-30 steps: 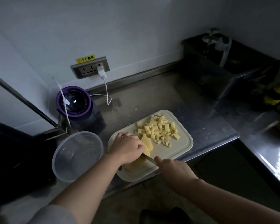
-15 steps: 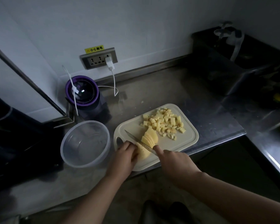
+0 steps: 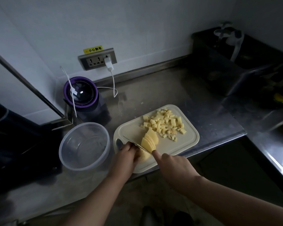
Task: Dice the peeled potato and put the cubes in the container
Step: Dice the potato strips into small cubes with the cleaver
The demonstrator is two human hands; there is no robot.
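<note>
Potato (image 3: 144, 157): one peeled, uncut end lies on the single pale cutting board (image 3: 186, 144), under the left fingertips. Furthest left, one clear round container (image 3: 63, 158) stands on the steel counter (image 3: 170, 92), just left of the left hand (image 3: 127, 158) and not touching it; it is empty. The left hand's fingers are curled down over the potato end and hold it against the board. Right at those fingertips is the one knife (image 3: 132, 142), its blade slanting across the board with the edge at the potato's cut face. On the other side of the blade from the left fingers, a fan of about five slices (image 3: 150, 140) leans together. The right hand (image 3: 171, 166) is closed round the knife's handle, which it hides, with the forefinger stretched along the back of the blade. Right of that forefinger and farther from the person, one loose heap of cubes (image 3: 165, 123), too many to count, covers the board's far corner.
</note>
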